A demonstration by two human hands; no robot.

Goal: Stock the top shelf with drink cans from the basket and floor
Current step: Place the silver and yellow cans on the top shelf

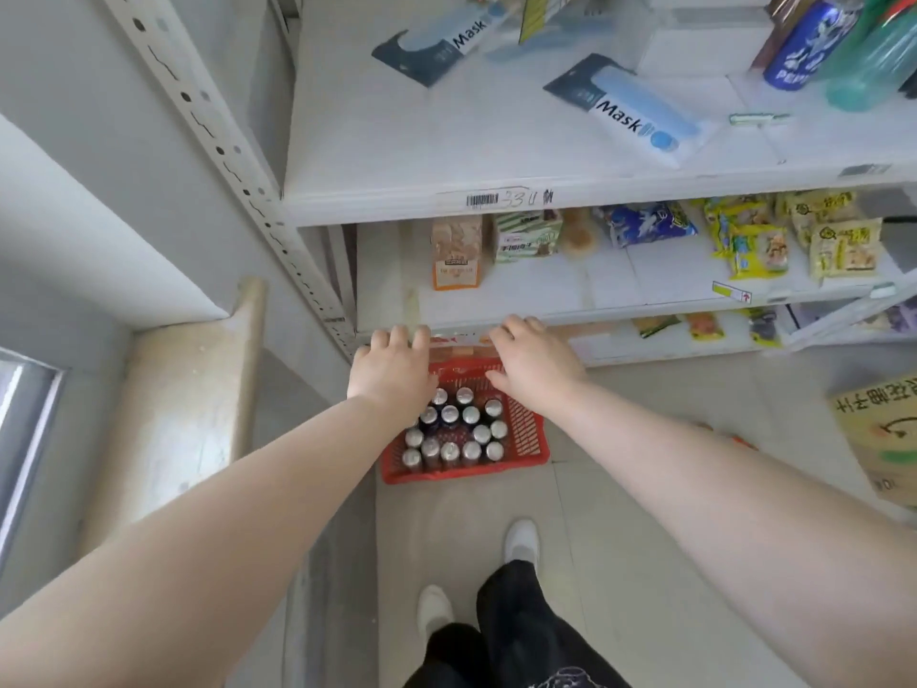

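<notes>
A red plastic basket (526, 439) stands on the floor at the foot of the shelving, filled with several upright drink cans (454, 429) seen from above. My left hand (392, 367) and my right hand (533, 362) both reach down over the far end of the basket with fingers loosely bent, holding nothing. Whether they touch the basket rim cannot be told. The top shelf (377, 141) is a white board at upper centre; a blue can (806, 42) and a green bottle (873, 67) stand at its right end.
Two mask packs (630, 111) lie on the top shelf. The shelf below (546, 290) holds cartons and snack bags. A perforated upright post (238, 156) runs along the shelving's left side. A cardboard box (883, 434) sits on the floor at right. My feet stand behind the basket.
</notes>
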